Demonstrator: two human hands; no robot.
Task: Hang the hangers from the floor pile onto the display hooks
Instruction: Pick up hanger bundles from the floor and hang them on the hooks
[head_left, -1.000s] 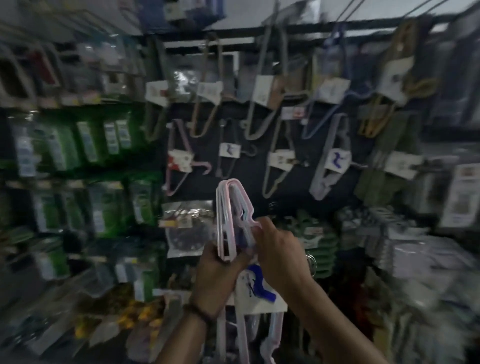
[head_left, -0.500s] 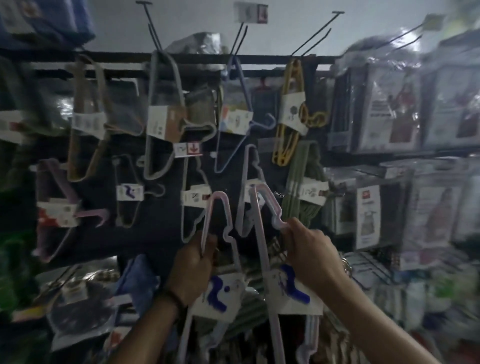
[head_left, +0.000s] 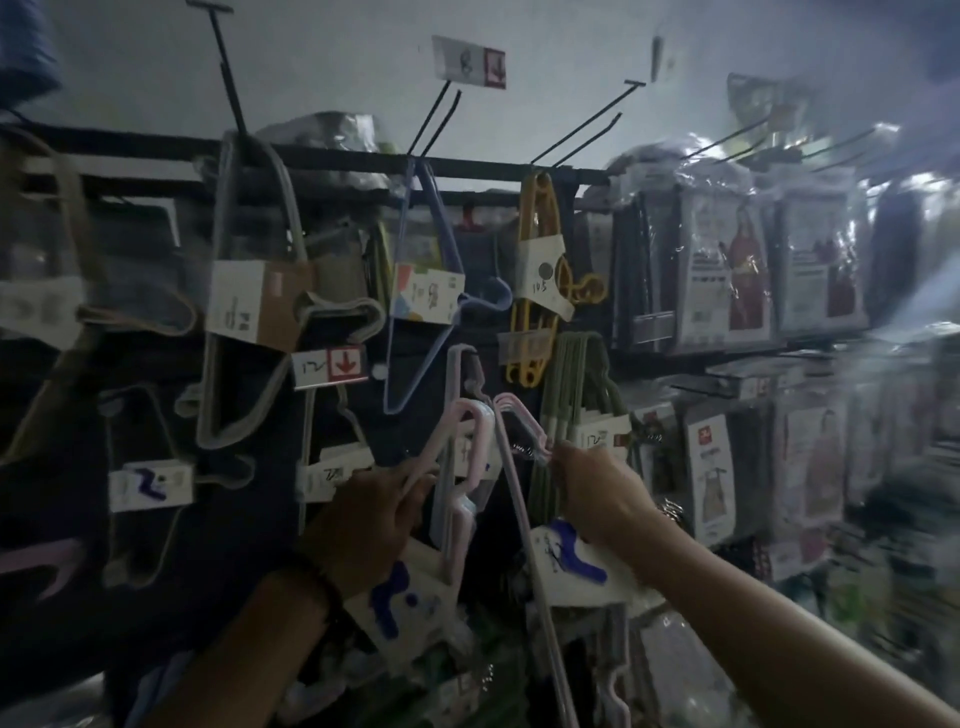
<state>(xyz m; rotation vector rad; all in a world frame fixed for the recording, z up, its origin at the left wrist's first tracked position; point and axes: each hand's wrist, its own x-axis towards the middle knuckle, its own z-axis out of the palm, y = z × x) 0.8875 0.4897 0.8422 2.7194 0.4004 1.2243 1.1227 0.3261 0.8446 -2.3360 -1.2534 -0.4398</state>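
Two bundles of pale pink hangers with white card labels marked in blue are held up against the display wall. My left hand (head_left: 371, 512) grips the left pink bundle (head_left: 462, 457) by its side bar, its top corner raised at a display hook (head_left: 470, 358) in the middle row. My right hand (head_left: 597, 488) pinches the right pink bundle (head_left: 519, 421) near its top; that bundle's long bar runs down past its label (head_left: 576, 571). The floor pile is out of view.
Other hanger packs fill the hooks: grey (head_left: 249, 291), blue (head_left: 431, 291), yellow (head_left: 540, 275), green (head_left: 571, 395). Long bare hooks (head_left: 587, 124) jut out above the top rail. Plastic-wrapped packages (head_left: 727, 270) crowd the shelves to the right.
The view turned from the green-stocked left shelves to the hanger wall. My hands split one held stack into two bundles and lifted both higher, close to the middle-row hook.
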